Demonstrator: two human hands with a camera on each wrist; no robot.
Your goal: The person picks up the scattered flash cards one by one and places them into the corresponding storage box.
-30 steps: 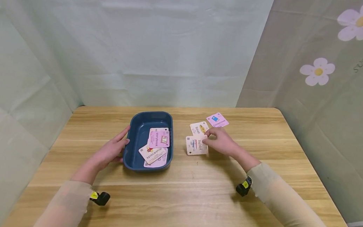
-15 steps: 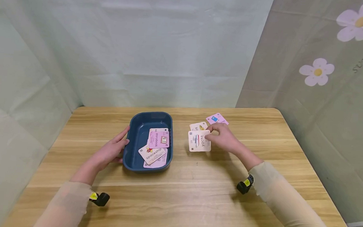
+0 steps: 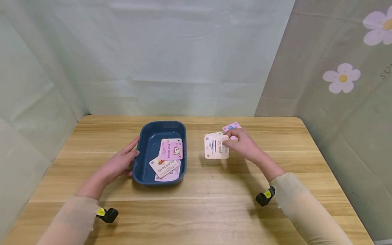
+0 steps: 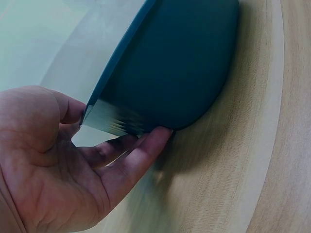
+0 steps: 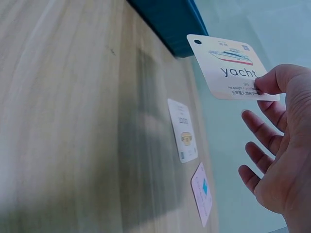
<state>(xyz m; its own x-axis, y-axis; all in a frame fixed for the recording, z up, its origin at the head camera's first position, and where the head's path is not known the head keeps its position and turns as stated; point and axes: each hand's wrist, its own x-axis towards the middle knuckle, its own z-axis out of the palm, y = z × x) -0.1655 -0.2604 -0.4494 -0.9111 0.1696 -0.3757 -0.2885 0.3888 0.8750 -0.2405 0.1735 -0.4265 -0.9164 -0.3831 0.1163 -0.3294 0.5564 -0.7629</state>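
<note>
A white card printed "yacht" (image 3: 215,146) is pinched by its edge between thumb and index finger of my right hand (image 3: 243,145); the other fingers spread loosely in the right wrist view. The yacht card overlaps a second white card in the head view; in the right wrist view that white card (image 5: 182,130) lies on the table below. A pink card (image 3: 231,125) lies behind my right hand, partly hidden. My left hand (image 4: 63,165) holds the left side of a dark blue rectangular box (image 3: 146,149), thumb at the rim and fingers against the lower wall.
Inside the box lie several cards, among them a pink "storybook" card (image 3: 171,151) and a white "spaceship" card (image 3: 164,167). The wooden table (image 3: 189,220) ends at a pale fabric backdrop (image 3: 173,60).
My right hand has lifted the yacht card and moved it slightly up and away, over the second white card. The left hand and box have stayed in place.
</note>
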